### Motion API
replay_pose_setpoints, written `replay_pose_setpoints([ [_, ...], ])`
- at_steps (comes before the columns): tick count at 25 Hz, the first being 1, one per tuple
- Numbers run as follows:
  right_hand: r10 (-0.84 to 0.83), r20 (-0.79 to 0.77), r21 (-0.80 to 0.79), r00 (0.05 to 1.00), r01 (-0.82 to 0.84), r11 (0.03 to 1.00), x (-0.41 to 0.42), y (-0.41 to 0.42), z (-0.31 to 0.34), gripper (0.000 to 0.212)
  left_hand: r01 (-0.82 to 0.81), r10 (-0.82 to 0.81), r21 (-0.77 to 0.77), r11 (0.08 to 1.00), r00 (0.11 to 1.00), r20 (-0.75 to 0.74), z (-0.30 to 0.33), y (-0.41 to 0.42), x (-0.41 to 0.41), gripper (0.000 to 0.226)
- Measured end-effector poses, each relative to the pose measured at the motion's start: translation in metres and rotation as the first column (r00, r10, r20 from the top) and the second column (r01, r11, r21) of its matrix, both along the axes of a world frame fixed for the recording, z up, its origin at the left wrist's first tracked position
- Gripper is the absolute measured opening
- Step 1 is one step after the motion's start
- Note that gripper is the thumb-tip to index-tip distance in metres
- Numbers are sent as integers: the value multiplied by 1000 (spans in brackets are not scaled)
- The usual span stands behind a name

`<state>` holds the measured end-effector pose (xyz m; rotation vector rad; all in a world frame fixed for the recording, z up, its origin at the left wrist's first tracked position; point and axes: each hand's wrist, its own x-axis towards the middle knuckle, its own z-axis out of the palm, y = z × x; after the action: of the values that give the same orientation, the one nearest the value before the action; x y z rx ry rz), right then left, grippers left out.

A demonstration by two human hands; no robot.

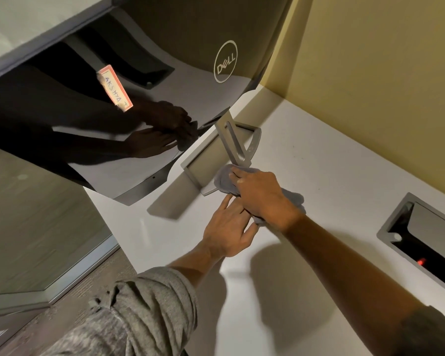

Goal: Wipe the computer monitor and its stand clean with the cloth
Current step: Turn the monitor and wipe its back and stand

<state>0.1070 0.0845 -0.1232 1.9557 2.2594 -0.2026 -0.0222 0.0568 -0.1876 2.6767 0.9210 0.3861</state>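
Observation:
The glossy black back of the monitor [129,80] fills the upper left, with a round logo and a pink name label stuck on it. Its grey stand [216,152] rests on the white desk [319,163], with a flat square base and a slanted neck. My right hand [260,194] presses a grey cloth [224,179] onto the near corner of the stand's base. My left hand [229,227] lies flat on the desk just beneath the right one, fingers spread, touching the cloth's trailing end. Both hands are mirrored in the monitor's back.
A grey-framed cable hatch [421,245] with a dark opening and a small red light is set into the desk at the right. A yellow wall [383,73] runs behind the desk. The desk's left edge drops to the floor [49,227].

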Motion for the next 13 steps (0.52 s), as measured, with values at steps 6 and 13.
replay_pose_setpoints([
  [6,-169,-96,109,981,179,978,61,2,41,46,-79,77,-28,996,994,-83,4,-3,1,62],
  [13,21,-111,54,994,-15,998,72,60,13,58,-105,93,-79,991,985,-146,3,-1,1,72],
])
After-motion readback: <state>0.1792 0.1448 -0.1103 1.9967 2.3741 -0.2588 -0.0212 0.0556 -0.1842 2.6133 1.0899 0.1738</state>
